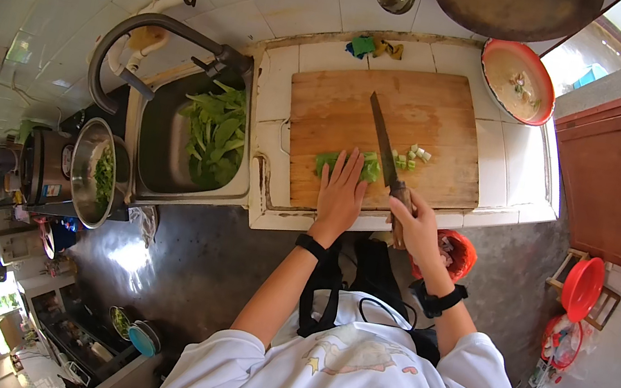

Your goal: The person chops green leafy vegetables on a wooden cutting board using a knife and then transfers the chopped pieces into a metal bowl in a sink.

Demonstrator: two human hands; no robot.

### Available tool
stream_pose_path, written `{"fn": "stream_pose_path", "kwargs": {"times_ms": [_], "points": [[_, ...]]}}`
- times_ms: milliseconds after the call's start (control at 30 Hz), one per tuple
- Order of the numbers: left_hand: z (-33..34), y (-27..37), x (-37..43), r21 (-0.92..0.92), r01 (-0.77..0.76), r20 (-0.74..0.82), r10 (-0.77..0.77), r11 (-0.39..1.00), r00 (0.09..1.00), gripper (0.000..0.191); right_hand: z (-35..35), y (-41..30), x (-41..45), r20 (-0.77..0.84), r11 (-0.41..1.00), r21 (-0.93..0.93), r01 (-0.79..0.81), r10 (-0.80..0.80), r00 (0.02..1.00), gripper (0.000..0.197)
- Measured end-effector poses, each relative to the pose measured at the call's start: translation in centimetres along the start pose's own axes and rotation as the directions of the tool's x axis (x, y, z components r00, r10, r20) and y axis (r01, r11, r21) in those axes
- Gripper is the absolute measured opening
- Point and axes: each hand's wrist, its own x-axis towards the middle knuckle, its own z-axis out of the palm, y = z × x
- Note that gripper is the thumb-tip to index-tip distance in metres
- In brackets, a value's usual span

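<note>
A wooden cutting board [338, 105] lies on the white tiled counter before me. My left hand [345, 184] presses flat, fingers spread, on a bunch of leafy greens [371, 167] near the board's front edge. The fingers point away from me. In my right hand [418, 225] is the wooden handle of a kitchen knife [384, 138]. Its long dark blade slants up and left across the board, just right of the greens. Cut pieces of pale green stalk [414, 155] lie to the right of the blade.
Left of the board, a sink [159, 149] with a curved faucet [128, 25] holds more leafy greens [215, 133]. A metal bowl [80, 172] with chopped greens stands further left. A red-rimmed basin [548, 80] of cloudy liquid sits back right. Below the counter is a red bin [465, 255].
</note>
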Motion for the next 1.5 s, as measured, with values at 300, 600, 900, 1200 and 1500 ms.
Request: {"fn": "stream_pose_path", "kwargs": {"times_ms": [300,600,900,1200,1500], "points": [[-0.5,0.2,-0.1,-0.018,0.003,-0.003,-0.003,1.0,1.0,0.048,1.5,2.0,-0.6,-0.067,0.989,-0.146,-0.02,0.011,0.998,0.026],[-0.7,0.3,0.1,-0.03,0.001,0.001,-0.001,1.0,1.0,0.047,1.2,0.2,3.6,0.011,0.995,-0.091,0.039,-0.038,0.999,0.022],[-0.5,0.0,0.0,-0.129,0.033,0.028,-0.029,0.991,0.999,0.05,0.9,0.6,0.0,-0.021,0.999,-0.028,-0.032,0.031,0.999,0.026],[-0.7,0.4,-0.1,-0.049,0.032,0.011,-0.031,0.998,0.999,0.047,2.3,2.2,-1.0,-0.036,0.983,-0.183,0.001,-0.007,0.999,0.028],[-0.9,0.5,0.0,-0.061,-0.002,-0.019,0.0,0.998,1.0,0.046,3.0,0.2,3.4,0.0,0.997,-0.067,-0.026,0.026,1.0,0.024]]}}
